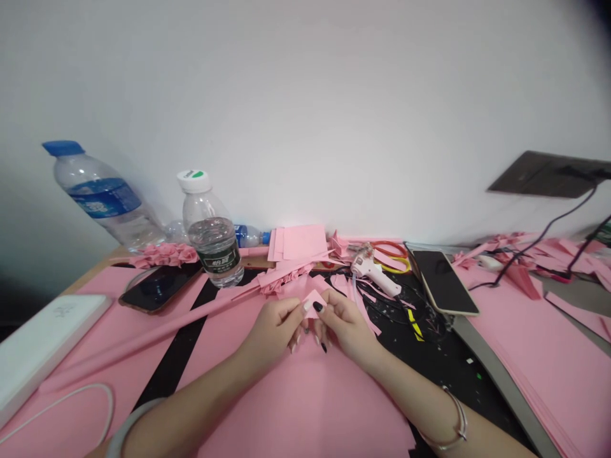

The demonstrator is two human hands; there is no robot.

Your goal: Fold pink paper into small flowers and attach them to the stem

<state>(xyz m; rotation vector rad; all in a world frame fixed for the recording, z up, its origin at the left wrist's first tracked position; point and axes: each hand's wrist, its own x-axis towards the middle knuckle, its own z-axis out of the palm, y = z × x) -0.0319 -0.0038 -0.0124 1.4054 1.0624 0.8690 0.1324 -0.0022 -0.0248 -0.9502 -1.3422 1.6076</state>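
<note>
Pink paper piece (312, 303) – small and folded – sits in the middle of the view, held between both hands just above a large pink sheet (305, 407). The left hand (272, 327) is closed in a pinch on its left side, and the right hand (351, 324) grips the other side, with its fingertips (319, 307) resting on the top. Neither hand is open.

The step in hand seems to be folding this small piece. Its crease does not look fully pressed, so the next move appears to call for a firm press along the fold.

At 11 o'clock from the hands stands a water bottle (214, 251) with a white cap, and at 12 o'clock lies a stack of pink paper sheets (300, 242). At 1 o'clock, a pink hot glue gun (375, 278) lies near red-handled scissors (389, 249) – they are just beside each other. A smartphone (443, 282) lies at 2 o'clock, and a long pink paper strip (143, 337) runs toward 9 o'clock.
</note>
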